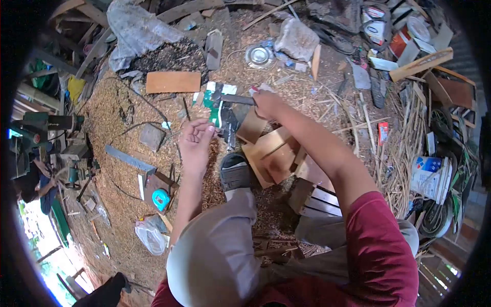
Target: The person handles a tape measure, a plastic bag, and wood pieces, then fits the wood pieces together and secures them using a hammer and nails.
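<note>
My right hand [267,105] is closed round the handle of a hammer [236,99], whose head lies over a green, black and white packet [227,123]. Left of that packet is my left hand [197,134], its fingers curled and its thumb and fingertips at the packet's edge; anything small between them cannot be made out. Just right of the packet sit a wooden piece [250,127] and a brown wooden box [276,156]. My sandalled foot [235,171] rests below the packet.
An orange-brown board [174,82] lies ahead. At left are a metal bar [130,158], a teal tape measure [160,199], a plastic bag [152,235] and a green vise [74,175]. Sticks [404,153] and a white container [431,176] are at right. Someone's dark-clothed leg [105,292] shows lower left.
</note>
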Demonstrator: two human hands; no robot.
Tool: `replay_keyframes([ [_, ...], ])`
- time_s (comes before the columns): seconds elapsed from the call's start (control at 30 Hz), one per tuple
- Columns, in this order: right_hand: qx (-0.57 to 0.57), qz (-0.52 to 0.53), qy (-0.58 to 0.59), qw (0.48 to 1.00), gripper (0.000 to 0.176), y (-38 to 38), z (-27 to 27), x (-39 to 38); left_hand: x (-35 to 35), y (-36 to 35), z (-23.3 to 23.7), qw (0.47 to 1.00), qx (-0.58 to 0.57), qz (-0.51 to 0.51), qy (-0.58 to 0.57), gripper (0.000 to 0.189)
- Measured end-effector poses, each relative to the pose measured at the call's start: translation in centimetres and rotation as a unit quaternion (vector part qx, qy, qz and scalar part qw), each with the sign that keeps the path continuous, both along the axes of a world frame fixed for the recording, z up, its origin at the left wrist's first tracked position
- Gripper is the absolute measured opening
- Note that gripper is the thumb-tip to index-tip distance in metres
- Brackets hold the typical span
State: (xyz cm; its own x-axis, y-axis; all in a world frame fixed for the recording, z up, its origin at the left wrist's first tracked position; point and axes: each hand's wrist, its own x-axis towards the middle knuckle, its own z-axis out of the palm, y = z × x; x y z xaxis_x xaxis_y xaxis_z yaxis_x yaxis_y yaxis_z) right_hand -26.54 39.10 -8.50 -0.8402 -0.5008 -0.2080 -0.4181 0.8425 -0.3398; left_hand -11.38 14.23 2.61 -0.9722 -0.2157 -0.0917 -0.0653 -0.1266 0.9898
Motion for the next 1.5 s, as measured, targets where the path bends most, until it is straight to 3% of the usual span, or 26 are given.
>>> replay_keyframes([
  [0.07,0.034,0.009,-0.043,0.998,0.032,-1.1,-1.7,-1.1,0.3,-1.3,-0.4,1.0,-0.015,-0.011,-0.02,0.026],
  [0.13,0.028,-0.012,-0.014,0.999,0.027,-1.9,-0.4,-1.1,0.5,-2.3,0.0,1.0,-0.017,-0.016,-0.016,0.025],
  [0.3,0.111,-0.041,-0.022,0.993,0.024,-2.6,7.8,0.1,1.3,-2.7,2.0,0.999,-0.042,-0.026,0.001,0.024],
  [0.43,0.089,-0.141,-0.016,0.986,0.033,3.0,15.3,3.8,1.7,-1.9,3.8,0.997,0.032,-0.063,0.026,0.023],
  [0.53,0.046,-0.173,0.004,0.984,0.043,7.5,22.1,7.5,2.1,-1.5,3.9,0.989,0.005,-0.126,0.082,0.024],
  [0.67,-0.009,-0.218,-0.02,0.976,0.047,9.0,27.5,14.0,3.8,-1.4,3.8,0.992,0.079,-0.1,0.016,0.021],
  [0.73,-0.046,-0.239,-0.093,0.965,0.047,7.4,28.3,16.2,4.9,-3.1,2.6,0.991,0.098,-0.09,-0.009,0.024],
  [0.83,-0.044,-0.22,-0.126,0.966,0.047,3.8,24.7,17.6,7.6,-7.4,3.6,0.993,0.084,-0.061,-0.063,0.026],
  [0.97,-0.047,-0.159,-0.139,0.976,0.046,-2.9,16.2,16.7,11.7,-15.3,0.5,0.992,0.074,0.068,-0.073,0.032],
  [1.07,-0.071,-0.167,-0.101,0.978,0.04,-9.7,11.6,18.3,15.3,-18.8,-0.8,0.968,-0.189,0.148,-0.069,0.038],
  [1.2,-0.098,-0.16,-0.055,0.981,0.033,-16.1,5.8,18.3,16.8,-21.3,-2.8,0.964,-0.185,0.156,-0.109,0.028],
  [1.23,-0.101,-0.157,-0.078,0.979,0.03,-16.9,4.5,18.2,16.3,-22.2,-3.8,0.968,-0.135,0.154,-0.148,0.034],
  [1.33,-0.185,-0.104,-0.049,0.976,0.029,-18.5,1.1,17.5,13.3,-22.6,-4.2,0.893,-0.421,0.145,-0.061,0.049],
  [1.37,-0.178,-0.088,-0.056,0.978,0.028,-18.8,0.7,16.8,11.8,-22.1,-3.7,0.863,-0.474,0.149,-0.095,0.07],
  [1.47,-0.172,-0.041,0.009,0.984,0.027,-20.5,2.5,12.2,6.1,-22.5,-5.2,0.758,-0.637,0.137,-0.025,0.089],
  [1.5,-0.194,-0.039,0.062,0.978,0.027,-21.2,2.5,10.3,4.0,-22.6,-5.4,0.754,-0.64,0.126,-0.073,0.095],
])
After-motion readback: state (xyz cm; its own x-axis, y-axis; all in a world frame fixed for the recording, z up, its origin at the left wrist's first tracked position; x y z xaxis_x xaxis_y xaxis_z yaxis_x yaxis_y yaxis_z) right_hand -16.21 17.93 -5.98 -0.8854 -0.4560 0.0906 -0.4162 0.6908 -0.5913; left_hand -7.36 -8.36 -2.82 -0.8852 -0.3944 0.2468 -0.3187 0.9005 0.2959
